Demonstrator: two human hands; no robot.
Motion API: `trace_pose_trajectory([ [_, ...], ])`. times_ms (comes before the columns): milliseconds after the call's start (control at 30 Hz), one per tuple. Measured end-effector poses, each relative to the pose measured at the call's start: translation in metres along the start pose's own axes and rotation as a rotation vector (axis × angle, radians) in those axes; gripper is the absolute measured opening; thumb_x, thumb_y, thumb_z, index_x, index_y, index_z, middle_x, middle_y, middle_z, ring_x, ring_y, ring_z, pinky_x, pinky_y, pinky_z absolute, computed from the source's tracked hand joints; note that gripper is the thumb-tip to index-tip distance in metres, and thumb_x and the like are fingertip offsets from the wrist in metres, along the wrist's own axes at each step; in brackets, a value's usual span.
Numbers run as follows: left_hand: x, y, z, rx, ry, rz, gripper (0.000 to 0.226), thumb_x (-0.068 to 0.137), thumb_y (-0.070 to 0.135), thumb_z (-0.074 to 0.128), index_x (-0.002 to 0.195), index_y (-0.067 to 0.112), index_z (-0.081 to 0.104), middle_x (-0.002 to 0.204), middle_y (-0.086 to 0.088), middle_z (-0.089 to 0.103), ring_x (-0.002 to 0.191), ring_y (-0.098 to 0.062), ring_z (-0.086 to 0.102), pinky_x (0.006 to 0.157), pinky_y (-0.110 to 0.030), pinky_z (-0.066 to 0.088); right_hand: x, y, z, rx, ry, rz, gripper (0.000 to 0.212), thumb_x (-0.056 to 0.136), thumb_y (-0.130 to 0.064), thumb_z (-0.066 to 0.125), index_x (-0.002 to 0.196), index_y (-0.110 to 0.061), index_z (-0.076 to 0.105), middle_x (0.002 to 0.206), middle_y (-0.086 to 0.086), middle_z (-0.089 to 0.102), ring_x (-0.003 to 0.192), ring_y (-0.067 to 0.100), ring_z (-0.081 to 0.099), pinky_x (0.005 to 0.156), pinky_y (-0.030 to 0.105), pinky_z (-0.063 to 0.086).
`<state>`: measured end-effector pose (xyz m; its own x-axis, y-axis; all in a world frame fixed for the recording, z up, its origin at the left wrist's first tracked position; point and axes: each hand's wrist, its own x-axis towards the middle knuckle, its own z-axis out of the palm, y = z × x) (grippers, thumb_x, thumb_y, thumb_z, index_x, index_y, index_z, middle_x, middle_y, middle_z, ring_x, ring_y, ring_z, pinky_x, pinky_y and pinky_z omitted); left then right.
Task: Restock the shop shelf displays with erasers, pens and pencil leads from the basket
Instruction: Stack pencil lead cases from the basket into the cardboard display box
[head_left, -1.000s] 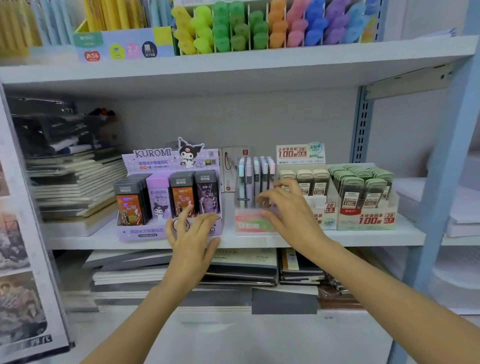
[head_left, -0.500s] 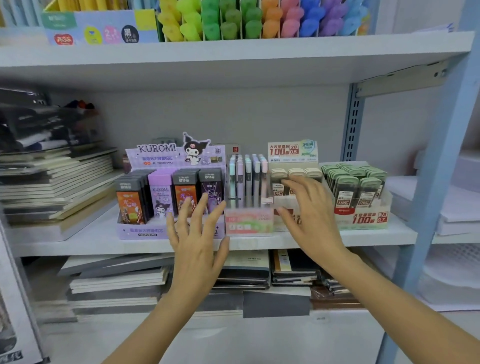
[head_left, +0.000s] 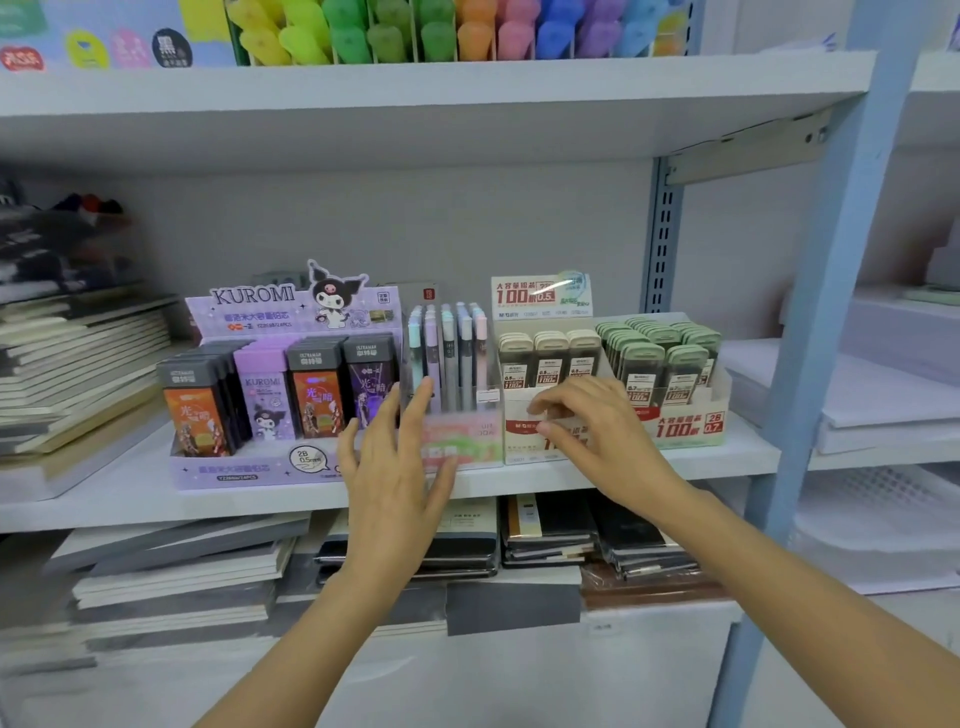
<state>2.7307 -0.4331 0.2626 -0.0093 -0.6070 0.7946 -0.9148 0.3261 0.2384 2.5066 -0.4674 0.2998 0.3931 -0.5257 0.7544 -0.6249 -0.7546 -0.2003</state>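
Note:
On the middle shelf (head_left: 104, 499) stands a clear pen display box (head_left: 470, 395) with several pastel pens upright in it. My left hand (head_left: 395, 467) is spread open in front of the box's left side, fingertips near its front. My right hand (head_left: 592, 426) reaches in front of the white pencil lead box (head_left: 524, 441) to the right of the pens, fingers loosely bent and holding nothing. A purple Kuromi lead display (head_left: 249, 467) stands to the left. A green-capped lead box (head_left: 685, 426) stands at the far right. The basket is out of view.
Stacked notebooks (head_left: 78, 364) lie on the shelf's left end. Coloured highlighters (head_left: 415, 31) fill the shelf above. More notebooks (head_left: 208, 571) are stacked on the shelf below. A blue upright post (head_left: 831, 312) stands at the right, with white trays (head_left: 883, 519) beyond it.
The view has moved closer to the shelf. My left hand shifted right from the Kuromi display toward the pen box. My right hand moved right off the pen box to the white lead box.

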Motion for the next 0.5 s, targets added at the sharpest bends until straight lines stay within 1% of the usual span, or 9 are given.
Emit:
trace_pose_trajectory([
  [67,0.0,0.001,-0.002,-0.005,-0.003,0.013,0.074,0.091,0.036,0.061,0.152,0.022,0.02,0.155,-0.015,0.031,0.142,-0.029,0.033,0.116,-0.054,0.015,-0.005,-0.001,-0.008,0.039,0.033,0.02,0.035,0.093,-0.024,0.061,0.128,-0.018,0.059,0.119,-0.006,0.056,0.117,0.008,0.047,0.106,0.026,0.031],
  [133,0.002,0.004,-0.006,-0.008,0.011,0.046,0.074,0.093,0.041,0.056,0.153,0.025,0.016,0.16,-0.015,0.018,0.148,-0.028,0.019,0.119,-0.052,0.009,-0.015,0.003,-0.023,0.021,0.24,0.033,0.04,0.095,-0.026,0.056,0.135,-0.021,0.052,0.135,-0.003,0.048,0.129,0.009,0.039,0.111,0.02,0.025],
  [200,0.009,0.013,-0.009,-0.011,0.025,0.103,0.073,0.092,0.044,0.05,0.154,0.024,0.017,0.162,-0.013,0.009,0.151,-0.027,0.007,0.121,-0.048,0.002,-0.025,0.014,-0.044,-0.067,0.456,0.052,0.043,0.095,-0.025,0.053,0.137,-0.018,0.049,0.144,0.002,0.041,0.136,0.013,0.034,0.115,0.023,0.022],
  [267,0.022,0.029,-0.009,0.008,0.01,0.167,0.071,0.092,0.044,0.047,0.155,0.023,0.019,0.163,-0.009,0.005,0.151,-0.025,0.0,0.121,-0.045,-0.001,-0.029,0.031,-0.066,-0.132,0.522,0.134,0.049,0.095,-0.027,0.051,0.142,-0.017,0.043,0.153,0.005,0.031,0.141,0.016,0.027,0.117,0.03,0.019],
  [300,0.028,0.039,-0.007,0.025,-0.002,0.2,0.07,0.093,0.044,0.046,0.155,0.023,0.02,0.164,-0.008,0.005,0.151,-0.023,-0.002,0.122,-0.044,-0.003,-0.028,0.039,-0.075,-0.144,0.488,0.197,0.053,0.095,-0.031,0.05,0.146,-0.018,0.038,0.157,0.005,0.025,0.144,0.017,0.022,0.118,0.033,0.017],
  [367,0.04,0.062,0.001,0.033,-0.029,0.251,0.068,0.094,0.047,0.041,0.155,0.021,0.021,0.164,-0.007,0.004,0.151,-0.022,-0.005,0.122,-0.044,-0.003,-0.021,0.051,-0.084,-0.117,0.314,0.303,0.059,0.096,-0.041,0.041,0.15,-0.022,0.03,0.161,0.001,0.017,0.147,0.016,0.016,0.12,0.04,0.014],
  [433,0.049,0.082,0.011,0.023,-0.068,0.269,0.069,0.095,0.049,0.035,0.155,0.02,0.018,0.164,-0.005,0.003,0.151,-0.021,-0.007,0.122,-0.045,-0.002,-0.014,0.058,-0.084,-0.054,0.111,0.33,0.061,0.094,-0.053,0.032,0.149,-0.025,0.033,0.159,-0.003,0.023,0.146,0.013,0.017,0.12,0.046,0.017],
  [467,0.052,0.091,0.017,0.026,-0.087,0.276,0.069,0.096,0.05,0.032,0.156,0.02,0.015,0.164,-0.004,0.002,0.151,-0.02,-0.008,0.122,-0.045,-0.002,-0.014,0.06,-0.082,-0.042,0.054,0.318,0.062,0.094,-0.057,0.029,0.147,-0.026,0.036,0.157,-0.004,0.027,0.145,0.012,0.019,0.119,0.046,0.02],
  [500,0.054,0.098,0.023,0.029,-0.105,0.286,0.07,0.096,0.05,0.03,0.156,0.02,0.012,0.164,-0.003,0.0,0.151,-0.018,-0.01,0.122,-0.045,-0.003,-0.015,0.063,-0.081,-0.023,0.046,0.303,0.061,0.094,-0.058,0.029,0.146,-0.027,0.037,0.156,-0.006,0.029,0.144,0.009,0.02,0.119,0.043,0.021],
])
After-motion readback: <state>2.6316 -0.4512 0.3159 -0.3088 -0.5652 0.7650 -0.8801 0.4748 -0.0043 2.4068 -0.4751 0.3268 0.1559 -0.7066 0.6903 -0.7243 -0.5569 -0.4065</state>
